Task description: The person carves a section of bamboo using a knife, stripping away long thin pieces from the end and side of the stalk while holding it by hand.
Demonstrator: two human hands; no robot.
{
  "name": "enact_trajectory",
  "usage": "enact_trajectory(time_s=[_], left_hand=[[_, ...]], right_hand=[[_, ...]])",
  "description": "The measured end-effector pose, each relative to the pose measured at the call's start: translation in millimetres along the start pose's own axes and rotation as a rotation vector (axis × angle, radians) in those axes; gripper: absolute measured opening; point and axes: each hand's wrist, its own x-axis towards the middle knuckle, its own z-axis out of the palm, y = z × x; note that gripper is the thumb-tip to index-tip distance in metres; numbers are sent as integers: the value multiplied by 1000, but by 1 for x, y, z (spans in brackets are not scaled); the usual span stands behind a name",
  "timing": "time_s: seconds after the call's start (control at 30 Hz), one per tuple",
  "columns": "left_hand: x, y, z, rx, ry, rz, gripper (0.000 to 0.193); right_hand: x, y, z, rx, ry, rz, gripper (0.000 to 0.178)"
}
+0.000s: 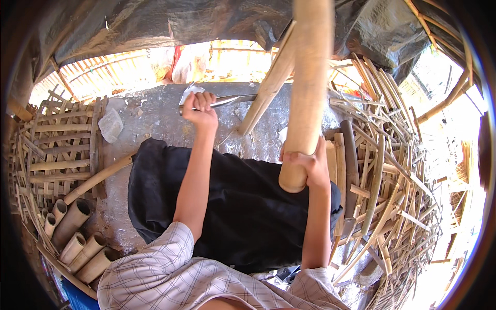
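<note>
My left hand (201,109) is closed around the handle of a large knife (235,99). Its blade points right and meets a slanting bamboo piece (267,88), whose lower end rests near the ground; whether the edge is sunk into it I cannot tell. My right hand (314,164) grips a thick bamboo pole (309,88) near its lower end. The pole stands upright in front of me, slightly blurred, its top beyond the upper edge of the picture. Black cloth (243,201) covers my lap beneath both forearms.
Split bamboo strips (398,170) pile up on the right. Woven bamboo lattice (62,142) stands on the left, with several cut bamboo tubes (75,222) below it. A pale stone (110,125) lies on the grey ground sheet (155,106). Dark plastic sheeting (206,23) hangs overhead.
</note>
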Motion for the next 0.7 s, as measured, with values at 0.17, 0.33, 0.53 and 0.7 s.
enact_trajectory(time_s=[0.17,0.33,0.53,0.7], left_hand=[[47,30,-24,-37,44,-5,44],[88,65,-46,-44,6,34,43],[105,97,-45,57,-66,65,41],[78,116,-15,73,-339,0,38]], right_hand=[[45,42,-47,-104,249,-190,45],[62,128,-71,-128,476,149,46],[70,191,-68,-765,392,435,60],[78,219,-61,-1099,141,529,72]])
